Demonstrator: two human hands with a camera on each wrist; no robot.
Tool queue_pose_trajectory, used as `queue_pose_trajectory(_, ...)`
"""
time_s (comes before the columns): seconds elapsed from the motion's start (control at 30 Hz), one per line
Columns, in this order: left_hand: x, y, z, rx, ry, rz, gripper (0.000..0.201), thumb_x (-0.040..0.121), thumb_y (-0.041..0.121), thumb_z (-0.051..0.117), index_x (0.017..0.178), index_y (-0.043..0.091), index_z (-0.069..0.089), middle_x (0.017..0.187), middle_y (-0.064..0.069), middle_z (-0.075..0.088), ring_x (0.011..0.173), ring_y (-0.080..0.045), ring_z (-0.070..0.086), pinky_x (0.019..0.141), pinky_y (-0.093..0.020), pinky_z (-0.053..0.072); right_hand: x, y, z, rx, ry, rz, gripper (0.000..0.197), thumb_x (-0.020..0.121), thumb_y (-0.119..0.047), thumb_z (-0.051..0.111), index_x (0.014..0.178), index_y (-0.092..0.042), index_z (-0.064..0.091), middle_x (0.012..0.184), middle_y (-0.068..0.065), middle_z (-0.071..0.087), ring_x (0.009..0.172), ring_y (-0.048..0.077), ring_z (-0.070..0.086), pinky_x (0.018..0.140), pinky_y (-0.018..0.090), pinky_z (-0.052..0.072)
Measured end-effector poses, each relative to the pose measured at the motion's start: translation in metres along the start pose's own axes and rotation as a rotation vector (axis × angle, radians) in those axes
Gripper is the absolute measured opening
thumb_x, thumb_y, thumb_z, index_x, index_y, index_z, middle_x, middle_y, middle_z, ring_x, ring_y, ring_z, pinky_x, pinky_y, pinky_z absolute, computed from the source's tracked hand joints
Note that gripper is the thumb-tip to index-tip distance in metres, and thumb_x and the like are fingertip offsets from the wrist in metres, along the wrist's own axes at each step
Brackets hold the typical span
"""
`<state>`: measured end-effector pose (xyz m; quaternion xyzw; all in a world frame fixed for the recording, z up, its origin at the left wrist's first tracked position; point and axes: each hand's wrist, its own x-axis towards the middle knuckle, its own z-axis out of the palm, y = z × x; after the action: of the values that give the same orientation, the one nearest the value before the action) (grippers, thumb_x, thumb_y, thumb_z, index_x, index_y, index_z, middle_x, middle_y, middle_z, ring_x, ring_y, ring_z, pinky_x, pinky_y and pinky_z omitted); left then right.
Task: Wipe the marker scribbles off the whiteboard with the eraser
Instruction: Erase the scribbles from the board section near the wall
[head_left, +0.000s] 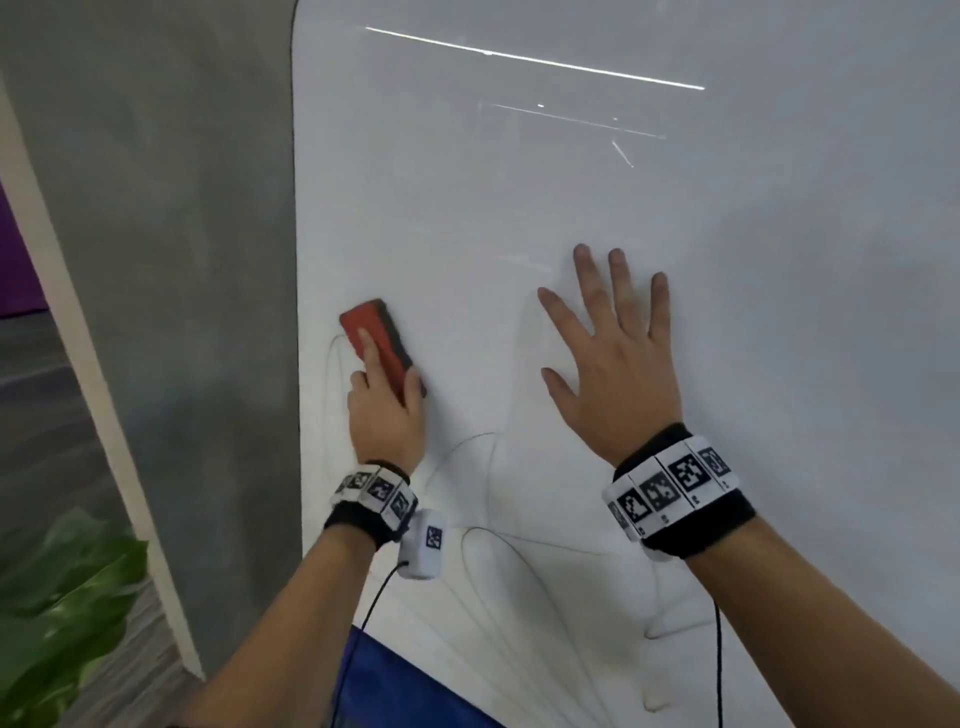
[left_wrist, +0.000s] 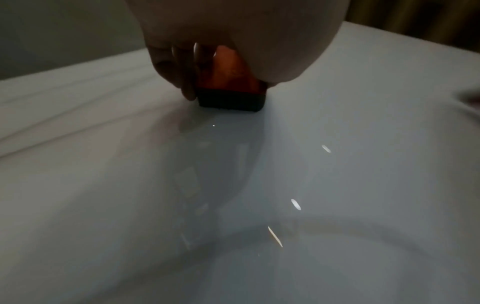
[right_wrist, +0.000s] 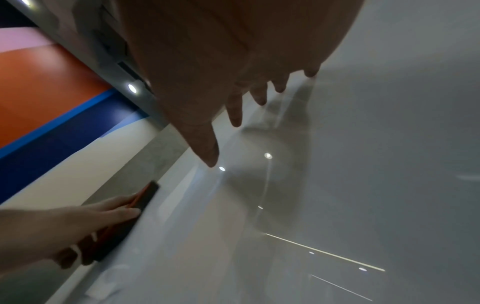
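A white whiteboard (head_left: 623, 234) fills most of the head view. My left hand (head_left: 384, 410) grips a red eraser (head_left: 382, 345) with a dark felt underside and holds it against the board near its left edge. The left wrist view shows the eraser (left_wrist: 231, 90) with its felt flat on the board, fingers on one side and thumb on the other. Thin black marker scribbles (head_left: 498, 551) loop across the board below both hands. My right hand (head_left: 613, 353) lies flat on the board with fingers spread. In the right wrist view its fingertips (right_wrist: 235, 121) touch the whiteboard (right_wrist: 363, 164), and the eraser (right_wrist: 145, 197) shows at lower left.
A grey wall (head_left: 171, 260) borders the board on the left, with a pale strip (head_left: 78, 312) beside it. Green leaves (head_left: 62, 597) sit at lower left. A blue surface (head_left: 395, 686) shows below the board's lower edge. Ceiling lights reflect as bright streaks (head_left: 535, 60) high on the board.
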<state>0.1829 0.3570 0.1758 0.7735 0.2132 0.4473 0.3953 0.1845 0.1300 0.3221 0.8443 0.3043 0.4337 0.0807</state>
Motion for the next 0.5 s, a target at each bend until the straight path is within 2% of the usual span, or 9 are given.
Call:
queue_pose_trajectory(0.1, 0.036, -0.025, -0.007, -0.112, 0.055, -0.415, 0.072, 0.107, 0.041, 0.043, 0.165, 0.025, 0.005, 0.135, -0.027, 0.053, 0.12, -0.046, 0.056, 0.1, -0.05, 0.045, -0.001, 0.004, 0.006, -0.039, -0.002, -0.006, 0.08, 0.087, -0.041, 0.069, 0.157, -0.023, 0.034, 0.17, 0.013, 0.004, 0.157, 0.039, 0.003, 0.123, 0.062, -0.002)
queue_pose_trajectory(0.17, 0.044, -0.031, -0.005, -0.144, 0.082, -0.548, 0.07, 0.107, 0.042, 0.042, 0.165, 0.027, 0.006, 0.139, -0.026, 0.052, 0.123, -0.047, 0.055, 0.103, -0.049, 0.044, -0.002, 0.006, 0.008, -0.045, 0.004, -0.004, 0.081, 0.087, -0.041, 0.069, 0.157, -0.023, 0.033, 0.171, 0.013, 0.004, 0.157, 0.039, 0.002, 0.123, 0.061, -0.003)
queue_pose_trajectory(0.2, 0.043, -0.029, -0.004, -0.128, 0.087, -0.543, 0.07, 0.107, 0.043, 0.042, 0.165, 0.027, 0.006, 0.137, -0.027, 0.053, 0.121, -0.047, 0.056, 0.103, -0.049, 0.045, -0.001, 0.004, 0.008, -0.043, 0.005, 0.002, 0.08, 0.087, -0.041, 0.069, 0.157, -0.023, 0.033, 0.171, 0.013, 0.003, 0.157, 0.039, 0.002, 0.123, 0.062, -0.002)
queue_pose_trajectory(0.23, 0.038, -0.024, -0.001, -0.105, 0.095, -0.482, 0.07, 0.106, 0.044, 0.042, 0.165, 0.027, 0.007, 0.132, -0.027, 0.054, 0.117, -0.047, 0.057, 0.1, -0.049, 0.046, -0.001, 0.001, 0.009, -0.04, 0.006, 0.011, 0.08, 0.087, -0.041, 0.069, 0.157, -0.023, 0.033, 0.17, 0.013, 0.003, 0.157, 0.04, 0.001, 0.123, 0.063, -0.001)
queue_pose_trajectory(0.33, 0.007, -0.006, 0.01, -0.094, 0.066, -0.069, 0.072, 0.103, 0.045, 0.046, 0.164, 0.025, 0.013, 0.111, -0.016, 0.054, 0.098, -0.032, 0.054, 0.085, -0.039, 0.044, 0.001, -0.006, 0.012, -0.03, 0.025, 0.038, 0.078, 0.088, -0.041, 0.068, 0.156, -0.023, 0.034, 0.17, 0.014, 0.004, 0.156, 0.041, 0.001, 0.123, 0.066, 0.0)
queue_pose_trajectory(0.37, 0.001, -0.007, 0.01, -0.088, 0.042, 0.019, 0.072, 0.103, 0.043, 0.049, 0.164, 0.028, 0.013, 0.109, -0.011, 0.052, 0.095, -0.027, 0.05, 0.083, -0.035, 0.042, 0.0, -0.007, 0.013, -0.029, 0.03, 0.042, 0.078, 0.088, -0.041, 0.067, 0.156, -0.023, 0.034, 0.17, 0.014, 0.004, 0.156, 0.042, 0.002, 0.123, 0.066, 0.0)
queue_pose_trajectory(0.43, 0.004, -0.022, 0.007, -0.065, 0.043, 0.047, 0.072, 0.103, 0.039, 0.052, 0.163, 0.031, 0.013, 0.113, -0.009, 0.053, 0.097, -0.025, 0.049, 0.085, -0.035, 0.041, 0.0, -0.005, 0.014, -0.03, 0.031, 0.04, 0.077, 0.09, -0.043, 0.066, 0.157, -0.023, 0.033, 0.17, 0.014, 0.004, 0.156, 0.042, 0.003, 0.122, 0.065, -0.001)
queue_pose_trajectory(0.47, 0.009, -0.036, 0.006, -0.069, 0.057, -0.025, 0.072, 0.103, 0.037, 0.051, 0.163, 0.03, 0.012, 0.119, -0.013, 0.053, 0.102, -0.029, 0.052, 0.088, -0.038, 0.044, 0.0, -0.003, 0.015, -0.031, 0.029, 0.038, 0.077, 0.09, -0.043, 0.065, 0.157, -0.024, 0.032, 0.17, 0.014, 0.003, 0.156, 0.043, 0.003, 0.123, 0.064, -0.001)
queue_pose_trajectory(0.5, 0.015, -0.053, 0.006, -0.087, 0.07, -0.157, 0.072, 0.103, 0.036, 0.05, 0.164, 0.029, 0.012, 0.127, -0.017, 0.053, 0.109, -0.035, 0.055, 0.093, -0.043, 0.046, 0.0, -0.002, 0.014, -0.028, 0.027, 0.035, 0.077, 0.09, -0.043, 0.065, 0.157, -0.024, 0.032, 0.17, 0.014, 0.003, 0.156, 0.043, 0.003, 0.123, 0.064, -0.001)
